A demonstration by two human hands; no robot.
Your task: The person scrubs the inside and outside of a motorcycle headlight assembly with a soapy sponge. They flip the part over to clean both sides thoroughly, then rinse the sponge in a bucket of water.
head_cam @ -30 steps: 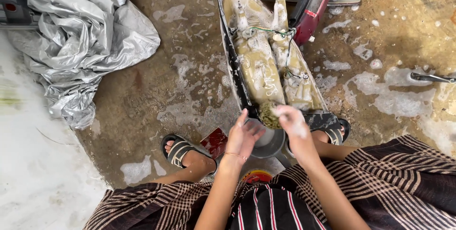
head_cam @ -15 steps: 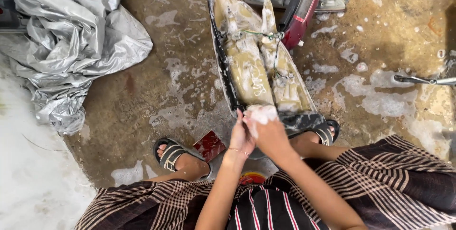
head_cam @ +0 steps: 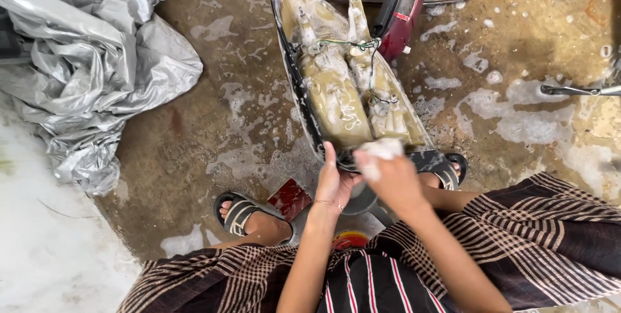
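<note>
Washing step judged in hand: left hand (head_cam: 334, 180) grips the muddy panel (head_cam: 336, 93) edge at 6 o'clock, right hand (head_cam: 391, 180) holds a soapy cloth (head_cam: 381, 151) against it; next calls for scrubbing toward 12 o'clock.

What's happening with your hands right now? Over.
Left hand steadies muddy panel at its near edge. Right hand presses soapy white cloth on it. Wires cross panel.

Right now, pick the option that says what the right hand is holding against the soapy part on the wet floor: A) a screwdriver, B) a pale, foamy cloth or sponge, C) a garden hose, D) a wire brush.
B: the right hand presses a pale, foamy cloth or sponge onto the near end of the mud-coloured soapy part, while the left hand steadies that part's dark edge.
</note>
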